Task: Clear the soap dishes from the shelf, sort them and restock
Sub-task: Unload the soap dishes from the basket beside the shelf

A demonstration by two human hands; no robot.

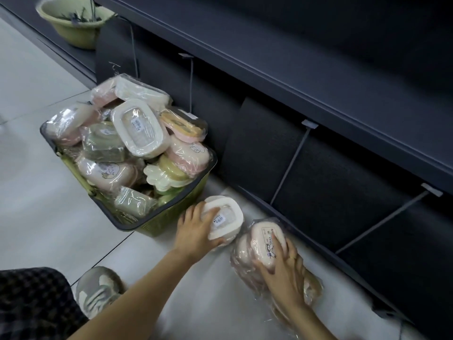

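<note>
White soap dish: a cream-white rounded-rectangular soap dish (224,218), film-wrapped with a small price label on its face, sits low in the frame just right of centre, on the pale floor, atop at least one more white dish of the same shape.
Left hand: the left hand (196,230) grasps this white dish from its left side, fingers over the top edge and thumb under the near edge.
Pink soap dishes: a wrapped pink soap dish (267,244) with a cartoon print lies at lower right, on top of a loose heap of similar pink dishes in clear film, just beside the white stack.
Right hand: the right hand (284,273) rests on the pink dish with fingers spread and bent around its near end, holding it.
Basket: a green plastic basket (171,227) with a dark rim stands left of centre, touching or nearly touching the white stack, piled above its rim with wrapped soap dishes in white, pink, green and yellow.
Shelf: a dark shelf unit (318,77) crosses the upper right; its lower bay, divided by thin grey wire dividers (289,168), runs behind the dishes.
Upper left: a green basin (73,23) sits on the shelf base.
Lower left: a checked trouser leg (31,303) and a grey shoe (98,290).
</note>
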